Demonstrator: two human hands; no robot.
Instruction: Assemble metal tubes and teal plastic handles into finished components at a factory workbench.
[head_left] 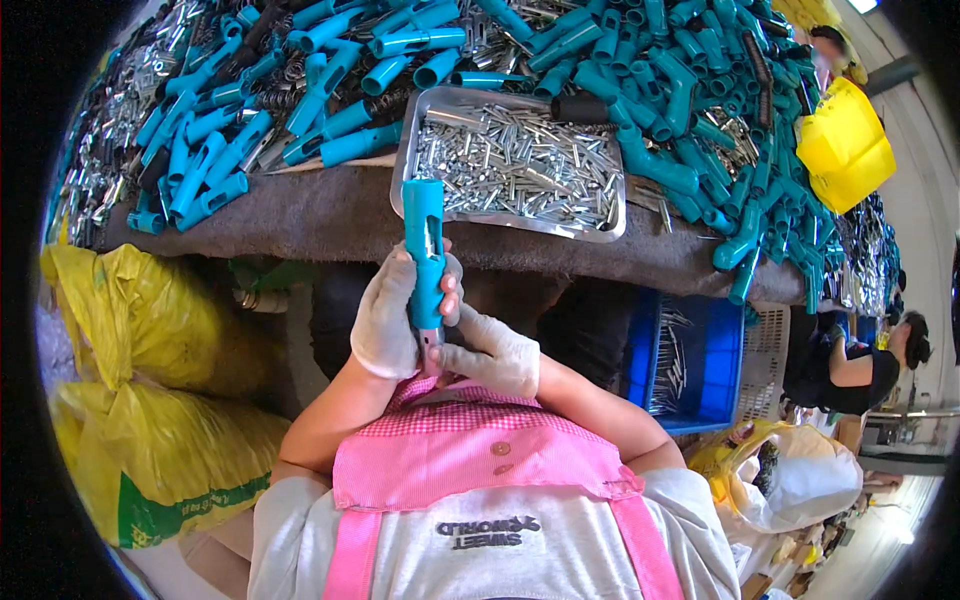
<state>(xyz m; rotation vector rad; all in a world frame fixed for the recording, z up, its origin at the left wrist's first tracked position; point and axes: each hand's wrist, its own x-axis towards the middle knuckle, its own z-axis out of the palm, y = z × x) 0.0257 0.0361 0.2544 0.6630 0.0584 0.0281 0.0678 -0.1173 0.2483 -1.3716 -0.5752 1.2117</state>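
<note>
— Left hand: wrapped around what?
— Teal tube, masking part of the metal tray beyond.
— Right hand?
— Thumb against the tube's metal end, fingers half hidden; can't tell if pinching.
— Around them?
— Pins in the tray, teal pieces heaped past it on the bench. Yellow sacks left of the left hand, blue crate right of the right.

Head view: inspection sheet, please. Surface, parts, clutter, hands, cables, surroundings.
Surface: brown fabric-covered bench, largely hidden under parts.
Parts: turquoise tubular housing with side slot, silver metal piece at near end; silver rectangular metal tray of small metal pins beyond.
Clutter: turquoise housing heap.
Hands: pale-gloved left hand grips housing; pale-gloved right hand at metal piece, grip partly hidden.
Cables: nothing seen.
Surroundings: yellow plastic sacks left; blue plastic bin, person right.
</note>
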